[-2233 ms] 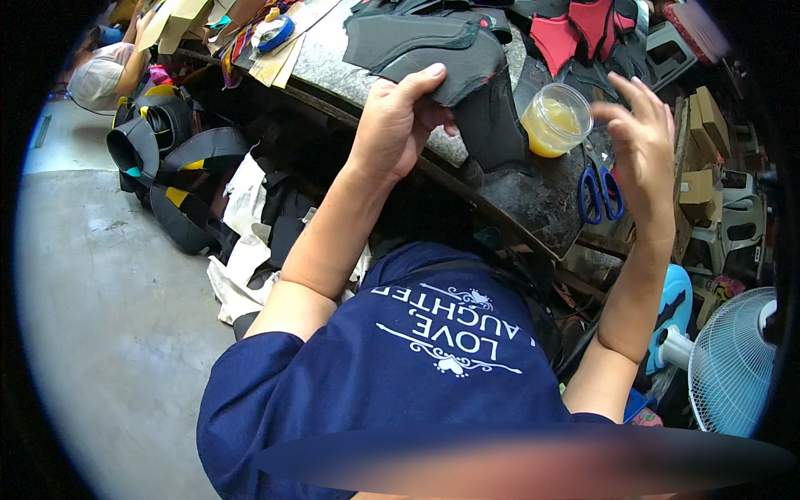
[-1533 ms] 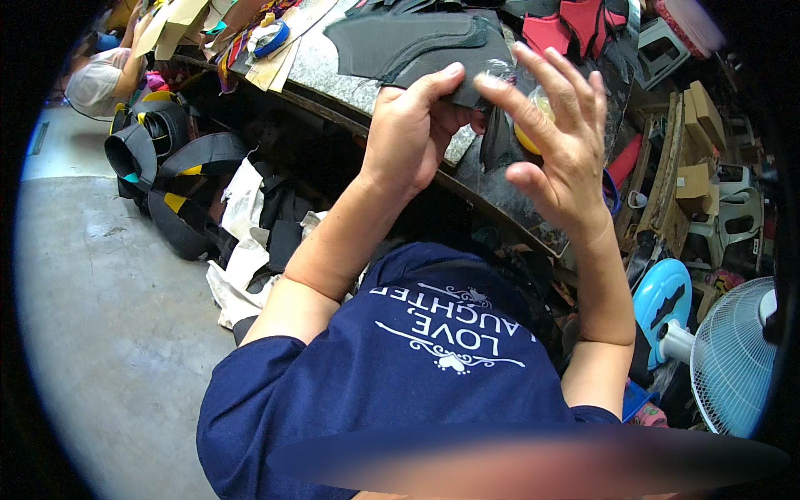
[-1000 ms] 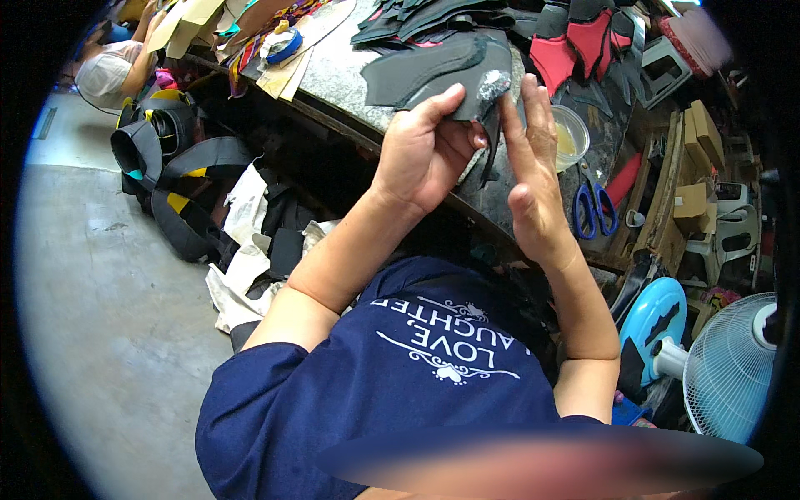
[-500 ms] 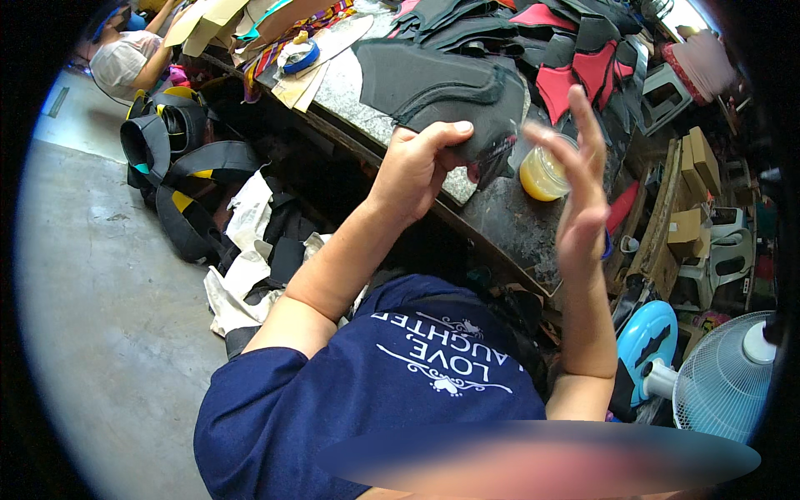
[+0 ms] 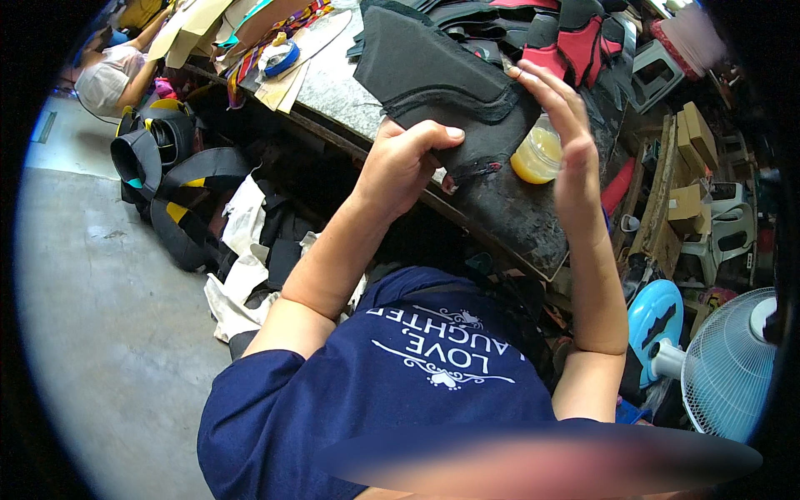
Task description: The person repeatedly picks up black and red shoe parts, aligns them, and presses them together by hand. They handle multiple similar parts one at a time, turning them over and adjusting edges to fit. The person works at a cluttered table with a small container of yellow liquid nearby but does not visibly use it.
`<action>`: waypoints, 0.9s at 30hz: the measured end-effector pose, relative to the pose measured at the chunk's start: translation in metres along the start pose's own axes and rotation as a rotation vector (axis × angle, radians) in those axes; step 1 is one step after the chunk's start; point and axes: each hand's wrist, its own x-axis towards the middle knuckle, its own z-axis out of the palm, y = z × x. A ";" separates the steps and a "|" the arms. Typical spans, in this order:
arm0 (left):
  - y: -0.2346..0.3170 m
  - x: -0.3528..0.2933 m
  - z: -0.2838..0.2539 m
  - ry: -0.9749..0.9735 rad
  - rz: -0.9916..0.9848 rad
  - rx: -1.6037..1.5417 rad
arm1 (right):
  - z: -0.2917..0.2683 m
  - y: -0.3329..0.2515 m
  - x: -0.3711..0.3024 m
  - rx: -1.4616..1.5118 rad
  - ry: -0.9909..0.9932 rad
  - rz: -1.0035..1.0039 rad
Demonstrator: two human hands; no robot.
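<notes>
My left hand (image 5: 404, 162) grips the near edge of a black padded fabric piece (image 5: 450, 79), thumb on top. A curved raised band runs across this piece, and it is held over the table's near edge. My right hand (image 5: 571, 137) is raised at its right side, fingers stretched out, fingertips at the piece's far right edge; whether they press on it I cannot tell. Between the piece and my right hand stands a clear jar (image 5: 537, 157) of yellow liquid, partly hidden by that hand.
Black-and-red cut pieces (image 5: 577, 50) are heaped at the back of the table (image 5: 333, 71). A roll of blue tape (image 5: 282, 58) lies at the left. Black straps (image 5: 167, 167) sit on the floor. A fan (image 5: 729, 367) stands at lower right. Another person (image 5: 112, 75) is at far left.
The black piece has turned and spread flatter, its far part rising. My right hand has come left to its far edge. The left hand keeps its grip.
</notes>
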 end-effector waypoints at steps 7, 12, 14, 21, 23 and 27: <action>-0.004 0.003 0.004 0.171 0.033 -0.013 | -0.012 -0.016 -0.005 -0.855 0.051 -0.306; -0.003 0.004 -0.002 0.061 0.023 -0.031 | -0.018 -0.015 0.010 -0.518 0.181 -0.323; -0.005 0.003 -0.004 0.078 0.036 -0.038 | -0.009 -0.012 0.011 -0.759 0.131 -0.313; 0.006 0.018 -0.034 -0.051 -0.145 -0.542 | -0.011 0.002 0.000 0.297 0.124 -0.110; 0.007 0.022 -0.043 -0.186 -0.170 -0.690 | -0.009 0.006 -0.002 0.401 0.134 0.002; 0.000 0.026 -0.048 -0.250 -0.178 -0.789 | 0.013 0.004 -0.016 0.632 -0.079 0.354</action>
